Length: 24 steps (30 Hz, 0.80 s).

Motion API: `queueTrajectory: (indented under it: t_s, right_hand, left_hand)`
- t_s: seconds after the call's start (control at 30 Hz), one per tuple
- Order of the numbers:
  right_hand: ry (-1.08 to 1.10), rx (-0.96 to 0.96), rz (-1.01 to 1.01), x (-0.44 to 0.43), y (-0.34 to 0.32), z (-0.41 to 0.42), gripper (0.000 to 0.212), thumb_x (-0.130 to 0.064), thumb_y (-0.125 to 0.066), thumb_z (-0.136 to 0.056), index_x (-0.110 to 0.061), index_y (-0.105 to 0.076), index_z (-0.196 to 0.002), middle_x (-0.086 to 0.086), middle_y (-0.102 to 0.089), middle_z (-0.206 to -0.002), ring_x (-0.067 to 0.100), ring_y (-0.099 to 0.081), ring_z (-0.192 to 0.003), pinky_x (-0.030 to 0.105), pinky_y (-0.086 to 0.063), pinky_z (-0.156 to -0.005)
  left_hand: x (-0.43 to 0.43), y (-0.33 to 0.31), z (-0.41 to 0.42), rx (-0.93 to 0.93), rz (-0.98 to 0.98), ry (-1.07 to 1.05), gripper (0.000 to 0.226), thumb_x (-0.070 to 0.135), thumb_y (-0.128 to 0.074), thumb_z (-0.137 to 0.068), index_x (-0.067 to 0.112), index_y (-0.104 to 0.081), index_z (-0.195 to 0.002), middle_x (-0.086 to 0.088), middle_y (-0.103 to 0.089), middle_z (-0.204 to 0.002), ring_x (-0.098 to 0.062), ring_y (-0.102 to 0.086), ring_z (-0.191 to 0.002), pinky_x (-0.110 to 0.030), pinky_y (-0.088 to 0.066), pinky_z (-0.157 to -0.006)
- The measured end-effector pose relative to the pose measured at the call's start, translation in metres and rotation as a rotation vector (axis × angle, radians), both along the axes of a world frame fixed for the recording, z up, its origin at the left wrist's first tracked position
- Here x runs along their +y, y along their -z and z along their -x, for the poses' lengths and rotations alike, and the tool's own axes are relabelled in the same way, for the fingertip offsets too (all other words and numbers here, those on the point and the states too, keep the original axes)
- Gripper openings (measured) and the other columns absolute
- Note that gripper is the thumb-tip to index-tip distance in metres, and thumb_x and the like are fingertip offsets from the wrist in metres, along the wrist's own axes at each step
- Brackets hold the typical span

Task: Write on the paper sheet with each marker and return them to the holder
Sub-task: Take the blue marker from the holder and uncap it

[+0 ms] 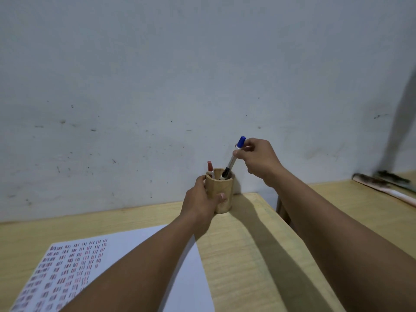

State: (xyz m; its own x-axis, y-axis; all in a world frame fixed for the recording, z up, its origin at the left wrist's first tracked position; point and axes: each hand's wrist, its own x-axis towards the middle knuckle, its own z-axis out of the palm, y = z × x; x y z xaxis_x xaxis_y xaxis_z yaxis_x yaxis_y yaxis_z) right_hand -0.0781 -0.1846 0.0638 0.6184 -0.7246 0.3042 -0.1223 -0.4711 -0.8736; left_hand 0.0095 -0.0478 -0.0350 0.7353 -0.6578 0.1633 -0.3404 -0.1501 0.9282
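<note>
Your right hand (pixel 258 161) pinches the blue marker (pixel 234 156) near its upper end, thumb and fingers closed on the barrel just below the cap. The marker is tilted: its long axis runs from the blue cap at upper right down to the lower left, and the lower end goes into the mouth of the holder (pixel 219 190). Its barrel is white or grey and the cap is deep blue. Your left hand (pixel 200 203) wraps around the left side of the holder, the thumb pressed on the front wall, so this grip is closed on it. The holder is a round wooden cup and stands upright on the tabletop (pixel 247 244), close to the wall (pixel 180 75). Inside it there is a red marker (pixel 210 168), nearly upright at the left with its cap above the rim, and a black marker (pixel 225 173), which leans right beside the blue one. The paper (pixel 135 246) lies flat at lower left, partly under your left forearm, and carries rows of short red and dark strokes.
</note>
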Motion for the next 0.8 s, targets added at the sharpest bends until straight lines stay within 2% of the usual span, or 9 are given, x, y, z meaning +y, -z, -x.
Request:
queueTrajectory:
  t_s: [0.07, 0.1, 0.17, 0.23, 0.4, 0.57, 0.63, 0.73, 0.8]
  right_hand:
    - [-0.019, -0.009, 0.046, 0.01, -0.012, 0.004, 0.018, -0.018, -0.068, -0.095, -0.01, -0.065, -0.111, 0.0, -0.064, -0.09, 0.011, -0.052, -0.066, 0.027, -0.04, -0.061]
    - [-0.022, -0.016, 0.071, 0.015, -0.018, 0.006, 0.02, -0.019, -0.068, -0.095, -0.011, -0.065, -0.113, 0.0, -0.065, -0.092, 0.01, -0.052, -0.065, 0.027, -0.04, -0.06]
    - [-0.027, -0.036, 0.112, 0.027, -0.029, 0.008, 0.023, -0.022, -0.066, -0.096, -0.013, -0.063, -0.117, 0.003, -0.068, -0.098, 0.012, -0.054, -0.064, 0.029, -0.043, -0.058]
    - [-0.035, -0.05, 0.148, 0.041, -0.038, 0.01, 0.026, -0.024, -0.063, -0.098, -0.014, -0.06, -0.122, 0.006, -0.069, -0.1, 0.015, -0.056, -0.064, 0.03, -0.045, -0.056]
    - [-0.083, -0.003, 0.3, 0.081, -0.044, 0.013, 0.019, -0.029, -0.057, -0.101, -0.022, -0.058, -0.118, 0.001, -0.068, -0.103, 0.017, -0.064, -0.072, 0.035, -0.054, -0.062]
    - [-0.13, 0.112, 0.369, 0.118, -0.033, 0.01, 0.028, -0.023, -0.057, -0.101, -0.021, -0.065, -0.128, -0.002, -0.068, -0.099, 0.019, -0.066, -0.077, 0.041, -0.059, -0.077]
    - [-0.149, 0.157, 0.41, 0.132, -0.028, 0.01, 0.027, -0.021, -0.06, -0.099, -0.019, -0.069, -0.124, 0.0, -0.069, -0.097, 0.018, -0.065, -0.076, 0.035, -0.056, -0.073]
    - [-0.187, 0.22, 0.417, 0.151, -0.023, 0.01, 0.019, -0.02, -0.064, -0.095, -0.016, -0.076, -0.11, 0.003, -0.073, -0.089, 0.026, -0.07, -0.08, 0.043, -0.059, -0.075]
    - [-0.209, 0.253, 0.423, 0.162, -0.021, 0.01, 0.016, -0.019, -0.066, -0.093, -0.016, -0.078, -0.104, 0.005, -0.074, -0.087, 0.026, -0.071, -0.079, 0.046, -0.06, -0.073]
  left_hand:
    - [0.005, -0.01, 0.004, -0.004, -0.014, -0.03, 0.073, 0.016, -0.075, -0.088, 0.018, -0.036, -0.149, -0.001, -0.054, -0.135, -0.005, -0.055, -0.095, -0.001, -0.043, -0.05]
    - [0.008, -0.016, 0.005, -0.048, -0.044, -0.065, 0.078, 0.02, -0.075, -0.088, 0.017, -0.032, -0.153, -0.004, -0.053, -0.141, -0.011, -0.057, -0.105, -0.003, -0.046, -0.062]
    - [0.016, -0.03, 0.006, -0.141, -0.093, -0.121, 0.084, 0.027, -0.075, -0.087, 0.02, -0.027, -0.155, -0.008, -0.049, -0.15, -0.026, -0.053, -0.128, -0.025, -0.049, -0.092]
    - [0.026, -0.043, 0.008, -0.175, -0.081, -0.159, 0.08, 0.026, -0.073, -0.089, 0.022, -0.028, -0.155, -0.008, -0.046, -0.153, -0.03, -0.049, -0.135, -0.039, -0.046, -0.104]
    - [0.063, -0.072, 0.013, -0.236, 0.066, -0.257, 0.054, 0.021, -0.058, -0.098, 0.024, -0.04, -0.149, -0.004, -0.051, -0.148, -0.022, -0.051, -0.132, -0.032, -0.042, -0.102]
    - [0.114, -0.091, 0.021, -0.193, 0.236, -0.303, 0.037, 0.023, -0.049, -0.102, 0.025, -0.056, -0.139, 0.0, -0.063, -0.131, -0.008, -0.057, -0.106, -0.022, -0.039, -0.089]
    - [0.13, -0.094, 0.021, -0.172, 0.27, -0.282, 0.034, 0.027, -0.051, -0.101, 0.03, -0.06, -0.133, 0.004, -0.067, -0.123, -0.009, -0.061, -0.103, -0.026, -0.047, -0.091]
    - [0.149, -0.096, 0.018, -0.139, 0.284, -0.226, 0.031, 0.029, -0.057, -0.098, 0.037, -0.064, -0.127, 0.007, -0.07, -0.113, -0.015, -0.068, -0.102, -0.041, -0.057, -0.093]
    - [0.159, -0.095, 0.017, -0.132, 0.261, -0.18, 0.032, 0.024, -0.059, -0.097, 0.032, -0.066, -0.127, 0.005, -0.071, -0.114, -0.018, -0.069, -0.1, -0.039, -0.06, -0.086]
